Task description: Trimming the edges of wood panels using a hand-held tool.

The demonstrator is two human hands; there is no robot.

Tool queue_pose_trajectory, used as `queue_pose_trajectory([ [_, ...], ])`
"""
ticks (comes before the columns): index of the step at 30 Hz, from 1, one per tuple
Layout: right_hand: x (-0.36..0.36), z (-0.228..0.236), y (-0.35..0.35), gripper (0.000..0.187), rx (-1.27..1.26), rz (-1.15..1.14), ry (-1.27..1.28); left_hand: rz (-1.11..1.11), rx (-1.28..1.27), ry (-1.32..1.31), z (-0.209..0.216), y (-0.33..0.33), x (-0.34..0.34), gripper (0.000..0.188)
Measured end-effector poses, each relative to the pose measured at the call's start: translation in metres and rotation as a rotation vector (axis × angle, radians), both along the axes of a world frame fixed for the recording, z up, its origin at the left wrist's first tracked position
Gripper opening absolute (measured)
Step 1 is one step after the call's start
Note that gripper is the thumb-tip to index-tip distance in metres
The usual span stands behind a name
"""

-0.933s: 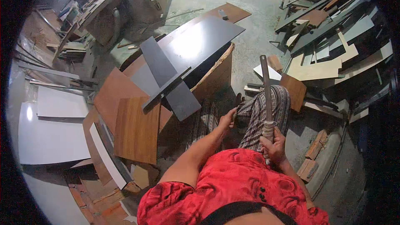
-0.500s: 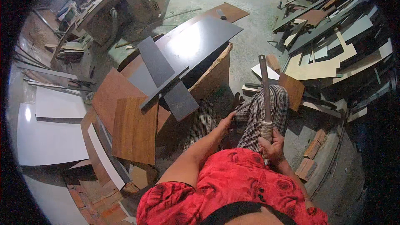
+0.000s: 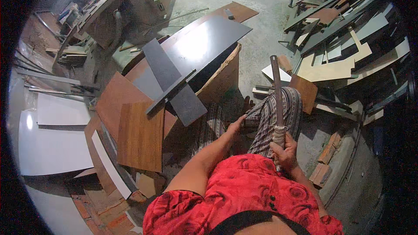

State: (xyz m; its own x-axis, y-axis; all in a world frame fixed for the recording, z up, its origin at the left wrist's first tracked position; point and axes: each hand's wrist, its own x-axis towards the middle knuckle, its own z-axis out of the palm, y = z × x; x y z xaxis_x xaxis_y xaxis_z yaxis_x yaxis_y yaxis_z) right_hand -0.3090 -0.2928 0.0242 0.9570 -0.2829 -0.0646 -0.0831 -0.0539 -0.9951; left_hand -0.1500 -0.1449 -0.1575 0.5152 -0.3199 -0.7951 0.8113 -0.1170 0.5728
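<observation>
My right hand (image 3: pixel 285 151) is wrapped round the pale, bound handle of a long flat metal blade (image 3: pixel 277 89). The blade is narrow and brownish, has a hole near its far end, and points away from me over my right knee. My left hand (image 3: pixel 236 125) rests by the inner side of the patterned trousers (image 3: pixel 265 117), at the bent right leg. Most of its fingers are hidden in shadow and cloth, so whether they grip anything does not show.
Ahead, grey panels (image 3: pixel 209 39) lie over a box-like stack, with a wood-grain board (image 3: pixel 140 137) leaning nearer. White sheets (image 3: pixel 54 148) lie at left. Board offcuts (image 3: pixel 326 67) pile up at right, above some bricks (image 3: pixel 324 161). A bench (image 3: pixel 117 13) stands at far left.
The view has shifted very slightly. Both hands and the blade stay practically in place.
</observation>
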Motion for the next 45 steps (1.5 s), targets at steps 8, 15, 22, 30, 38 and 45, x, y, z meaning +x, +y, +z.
queue_pose_trajectory([
  [8,0.002,-0.006,-0.003,0.022,0.015,0.041,-0.026,-0.011,0.235,-0.032,-0.064,-0.013,0.009,0.090],
  [15,0.002,-0.001,-0.005,0.021,0.054,-0.011,-0.031,0.003,-0.006,0.041,-0.022,-0.016,0.001,0.097],
  [22,0.006,-0.016,-0.006,0.018,-0.124,0.090,-0.116,-0.075,0.251,-0.078,-0.027,-0.011,0.004,0.110],
  [30,0.010,-0.013,-0.007,0.018,-0.059,0.068,-0.038,0.193,0.103,0.029,-0.069,-0.032,-0.007,0.114],
  [38,0.008,0.003,0.001,0.021,-0.076,0.033,-0.036,0.099,-0.246,0.075,-0.036,-0.022,-0.008,0.106],
  [45,0.008,-0.013,-0.004,0.021,0.015,0.002,-0.022,-0.053,-0.542,0.125,0.003,-0.028,-0.009,0.099],
])
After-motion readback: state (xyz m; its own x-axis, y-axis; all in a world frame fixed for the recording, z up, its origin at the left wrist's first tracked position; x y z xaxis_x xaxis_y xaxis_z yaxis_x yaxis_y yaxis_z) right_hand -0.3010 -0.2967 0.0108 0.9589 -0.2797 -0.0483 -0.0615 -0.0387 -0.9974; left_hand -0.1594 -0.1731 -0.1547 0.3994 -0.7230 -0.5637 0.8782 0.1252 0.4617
